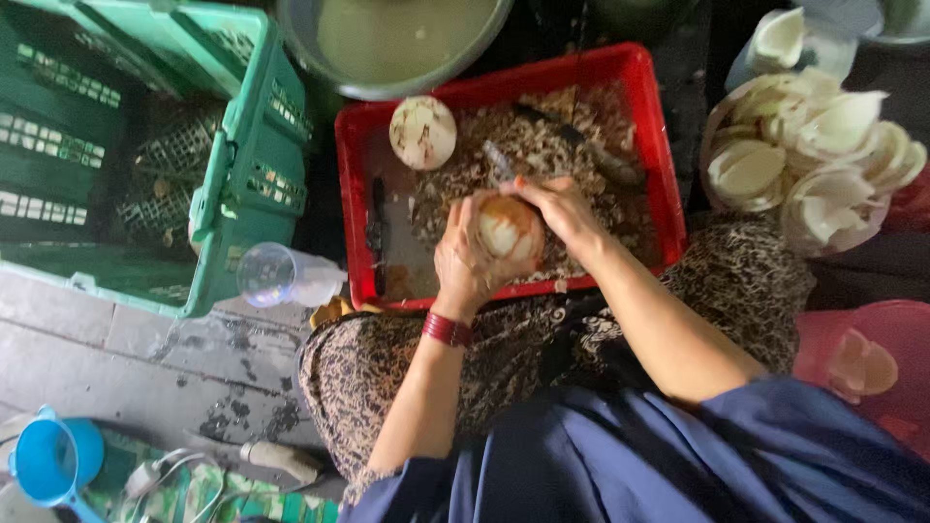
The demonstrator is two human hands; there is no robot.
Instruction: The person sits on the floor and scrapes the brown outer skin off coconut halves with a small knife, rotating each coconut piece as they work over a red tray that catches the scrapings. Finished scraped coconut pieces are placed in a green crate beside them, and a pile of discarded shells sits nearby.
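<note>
My left hand [463, 263] cups a partly peeled coconut kernel [510, 232], brown skin on top and white flesh showing. My right hand [557, 208] grips a small peeler knife [499, 163] whose blade rests at the top of the kernel. Both hands work over a red plastic crate [651, 145] filled with brown peelings. A second peeled kernel [422, 133] lies at the crate's far left corner. A dark knife [377, 228] lies along the crate's left side.
Green plastic crates [242, 145] stand at the left. A metal basin of cloudy liquid [387, 44] sits beyond the red crate. A bowl heaped with white coconut pieces [809, 145] is at the right, a pink tub [872, 363] below it. A clear bottle [286, 274] and a blue scoop [53, 460] lie on the floor.
</note>
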